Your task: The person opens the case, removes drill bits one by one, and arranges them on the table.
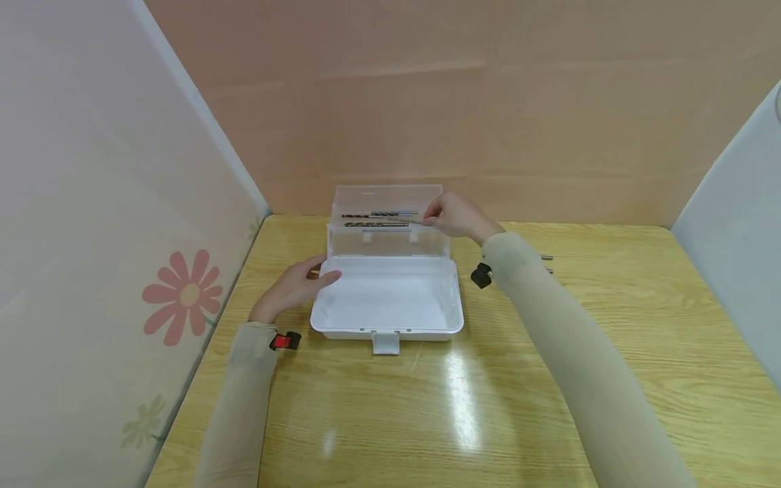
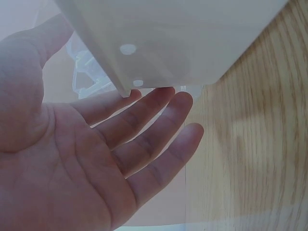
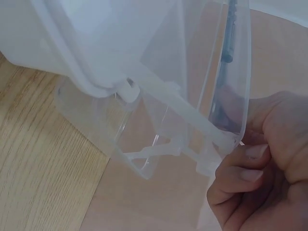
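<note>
A white plastic storage box (image 1: 390,298) stands on the table with its clear folding trays (image 1: 390,240) raised at the back. My left hand (image 1: 302,281) holds its left side, the thumb over the rim; in the left wrist view the fingertips (image 2: 180,101) touch the outer wall. Over the right end of the upper tray, my right hand (image 1: 457,215) pinches a thin drill bit (image 1: 403,220). Other drill bits (image 1: 375,224) lie in that tray. In the right wrist view, thumb and forefinger are partly behind the clear tray wall (image 3: 245,72), blurring the held bit.
Metal shanks (image 1: 547,257) show on the table just beyond the right sleeve, the rest of them hidden by the arm. The front latch (image 1: 386,343) hangs down. A peach backdrop (image 1: 476,115) rises behind, and a flowered white panel (image 1: 122,203) borders the left.
</note>
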Demonstrator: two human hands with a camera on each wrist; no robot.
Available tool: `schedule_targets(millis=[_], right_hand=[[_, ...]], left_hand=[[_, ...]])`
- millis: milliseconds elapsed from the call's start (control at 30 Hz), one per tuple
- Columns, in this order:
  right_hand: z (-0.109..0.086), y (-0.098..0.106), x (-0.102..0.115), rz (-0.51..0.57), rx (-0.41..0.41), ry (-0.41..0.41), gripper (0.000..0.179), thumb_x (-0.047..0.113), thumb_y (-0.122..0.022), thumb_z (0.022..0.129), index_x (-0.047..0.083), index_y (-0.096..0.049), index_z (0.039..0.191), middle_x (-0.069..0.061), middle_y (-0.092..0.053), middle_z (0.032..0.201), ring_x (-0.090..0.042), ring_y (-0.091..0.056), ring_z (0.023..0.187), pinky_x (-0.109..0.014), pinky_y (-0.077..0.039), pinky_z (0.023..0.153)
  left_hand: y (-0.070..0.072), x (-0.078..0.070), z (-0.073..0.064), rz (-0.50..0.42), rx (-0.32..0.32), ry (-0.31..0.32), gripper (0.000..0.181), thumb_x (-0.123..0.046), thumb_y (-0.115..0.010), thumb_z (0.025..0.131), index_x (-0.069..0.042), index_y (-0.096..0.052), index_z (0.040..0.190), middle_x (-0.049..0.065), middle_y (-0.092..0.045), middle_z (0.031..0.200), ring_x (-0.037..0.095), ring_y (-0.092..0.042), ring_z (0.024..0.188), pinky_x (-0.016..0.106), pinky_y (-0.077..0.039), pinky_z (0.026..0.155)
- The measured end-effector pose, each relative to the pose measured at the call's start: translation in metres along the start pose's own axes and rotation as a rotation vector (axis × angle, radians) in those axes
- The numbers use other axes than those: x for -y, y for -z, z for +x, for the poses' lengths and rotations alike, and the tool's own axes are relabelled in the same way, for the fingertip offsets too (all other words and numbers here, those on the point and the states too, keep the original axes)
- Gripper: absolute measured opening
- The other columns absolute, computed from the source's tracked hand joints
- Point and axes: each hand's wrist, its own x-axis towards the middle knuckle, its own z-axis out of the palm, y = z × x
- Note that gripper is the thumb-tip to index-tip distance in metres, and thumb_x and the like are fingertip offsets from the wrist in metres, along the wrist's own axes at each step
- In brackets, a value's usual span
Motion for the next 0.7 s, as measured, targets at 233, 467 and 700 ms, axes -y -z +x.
schedule_targets(millis=[233, 467, 700], right_hand=[[-0.002, 0.0, -0.006, -0.009, -0.035, 0.059, 0.024, 0.019, -0.064, 0.108, 0.0, -0.076, 0.118, -0.018, -0.076, 0.117, -0.032, -0.07, 0.107, -0.05, -0.056, 0.1], [-0.006, -0.005, -0.016, 0.043, -0.108, 0.075, 0.027, 0.022, -0.063, 0.109, 0.004, -0.076, 0.124, -0.016, -0.076, 0.124, -0.032, -0.069, 0.112, -0.052, -0.053, 0.104], [-0.012, -0.016, -0.022, 0.088, -0.221, 0.059, 0.028, 0.024, -0.061, 0.11, 0.007, -0.076, 0.127, -0.013, -0.073, 0.133, -0.028, -0.061, 0.095, -0.046, -0.049, 0.09]], left_hand=[[-0.002, 0.001, 0.002, -0.006, 0.009, -0.001, 0.094, -0.071, -0.055, 0.102, -0.014, -0.027, 0.171, 0.019, -0.037, 0.171, 0.043, -0.046, 0.149, 0.061, -0.046, 0.117], [-0.001, 0.001, 0.004, -0.007, 0.006, -0.002, 0.094, -0.071, -0.055, 0.102, -0.014, -0.027, 0.171, 0.019, -0.037, 0.171, 0.043, -0.044, 0.151, 0.061, -0.045, 0.118], [-0.002, 0.002, 0.004, -0.011, 0.001, -0.004, 0.094, -0.072, -0.055, 0.102, -0.015, -0.027, 0.171, 0.019, -0.037, 0.171, 0.043, -0.046, 0.15, 0.061, -0.046, 0.117]])
